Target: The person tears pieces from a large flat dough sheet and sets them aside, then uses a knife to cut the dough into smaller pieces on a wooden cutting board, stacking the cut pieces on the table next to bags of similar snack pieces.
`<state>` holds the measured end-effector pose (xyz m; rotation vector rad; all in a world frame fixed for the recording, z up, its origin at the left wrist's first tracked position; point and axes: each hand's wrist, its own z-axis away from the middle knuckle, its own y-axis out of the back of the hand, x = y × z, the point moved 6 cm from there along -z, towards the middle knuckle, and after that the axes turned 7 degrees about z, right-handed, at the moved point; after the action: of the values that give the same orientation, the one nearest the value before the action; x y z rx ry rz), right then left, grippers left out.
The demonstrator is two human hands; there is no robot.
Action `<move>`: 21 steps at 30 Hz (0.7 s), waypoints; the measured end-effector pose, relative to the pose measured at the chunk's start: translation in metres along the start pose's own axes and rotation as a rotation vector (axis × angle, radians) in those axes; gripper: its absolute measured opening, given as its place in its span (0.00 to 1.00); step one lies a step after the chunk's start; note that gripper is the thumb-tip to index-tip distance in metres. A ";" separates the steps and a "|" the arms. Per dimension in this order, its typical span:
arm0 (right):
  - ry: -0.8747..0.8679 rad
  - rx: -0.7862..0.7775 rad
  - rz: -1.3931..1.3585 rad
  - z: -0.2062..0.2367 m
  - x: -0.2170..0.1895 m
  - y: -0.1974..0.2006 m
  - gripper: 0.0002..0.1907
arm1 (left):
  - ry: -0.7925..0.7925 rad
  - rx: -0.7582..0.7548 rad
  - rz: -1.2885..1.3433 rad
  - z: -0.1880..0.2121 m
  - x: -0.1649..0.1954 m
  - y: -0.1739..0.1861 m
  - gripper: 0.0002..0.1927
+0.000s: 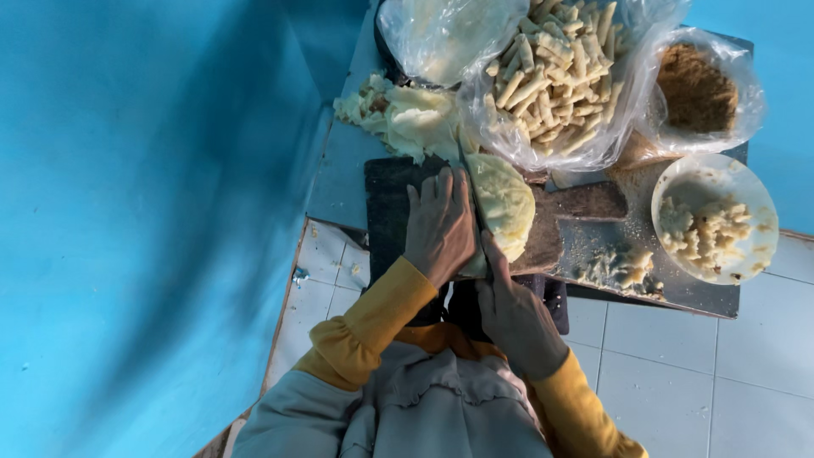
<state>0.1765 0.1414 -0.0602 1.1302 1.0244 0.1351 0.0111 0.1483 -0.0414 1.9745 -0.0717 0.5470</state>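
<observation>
I take this for a plain home or small food-stall kitchen set low by the floor: white floor tiles (670, 373) spread at 5 o'clock and bright blue painted walls (144, 212) close in at 9 o'clock. At 12 o'clock a dark surface (390, 195) carries a worn wooden chopping board (585, 203), clear plastic bags of pale cut sticks (555, 68), a bag of brown crumbs (697, 89) and a white bowl (763, 212).

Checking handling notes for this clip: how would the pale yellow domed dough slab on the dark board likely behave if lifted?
The pale yellow dough slab looks soft, so it would probably sag. Its smooth surface may be slightly tacky. The left hand lies flat beside it while the right hand holds a knife against it, suggesting it cuts easily.
</observation>
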 end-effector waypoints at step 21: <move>-0.021 0.094 0.139 0.063 -0.034 0.012 0.35 | 0.025 0.055 0.070 -0.003 0.006 0.013 0.33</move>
<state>0.2079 0.0853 -0.0273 1.2865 0.9413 0.1873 0.0121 0.1459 -0.0266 2.0239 -0.1115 0.6244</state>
